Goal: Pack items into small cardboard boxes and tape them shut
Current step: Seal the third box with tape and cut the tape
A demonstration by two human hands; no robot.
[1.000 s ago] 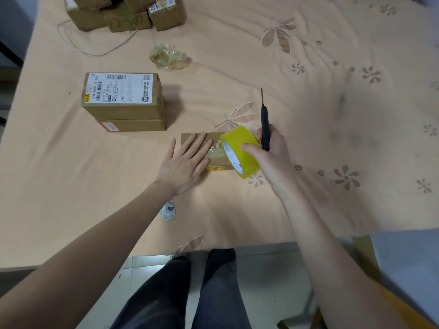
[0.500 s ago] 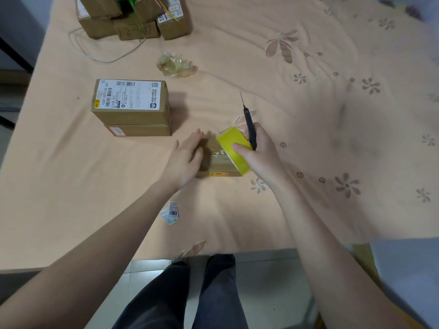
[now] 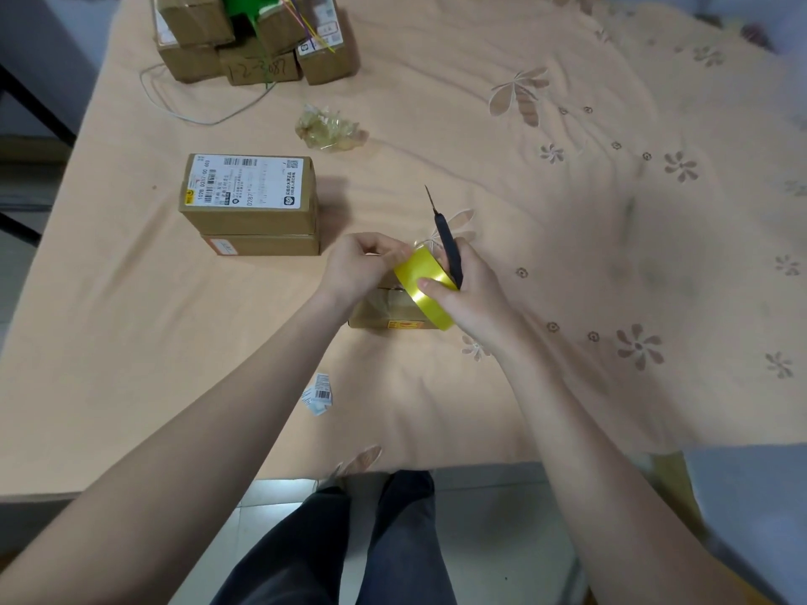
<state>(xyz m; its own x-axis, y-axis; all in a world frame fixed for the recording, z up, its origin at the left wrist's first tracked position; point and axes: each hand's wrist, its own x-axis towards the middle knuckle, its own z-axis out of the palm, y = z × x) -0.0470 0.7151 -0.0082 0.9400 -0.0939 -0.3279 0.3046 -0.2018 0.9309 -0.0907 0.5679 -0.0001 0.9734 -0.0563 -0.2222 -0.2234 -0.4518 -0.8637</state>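
Peach cloth with pale flower prints covers the counter (image 3: pixel 567 255), which fills most of the frame above a strip of tiled floor and the person's dark trousers. At the centre lies a small cardboard box (image 3: pixel 384 310), partly under both hands. The right hand (image 3: pixel 469 294) is wrapped round a yellow tape roll (image 3: pixel 425 290) and also grips a black-handled cutter (image 3: pixel 450 251), its thin blade pointing toward the top of the frame. The left hand (image 3: pixel 362 266) has its fingers curled together at the roll's upper edge, apparently pinching the free end of the tape.

Risks, as I judge them: the bare blade stands just beside the left fingers, so a slip while drawing tape could nick them. Clear tape pulled askew may fold on itself or land crooked across the seam. With neither hand pressing it down, the light box could slide or lift as tape is tugged.

Hard to make out: the tape strip itself is nearly invisible, so whether it is already stuck to the box is unclear. The box's top and flaps are hidden. At left of centre sit two stacked labelled boxes (image 3: pixel 251 203); more cartons (image 3: pixel 257 41) at upper left are cut off by the edge.
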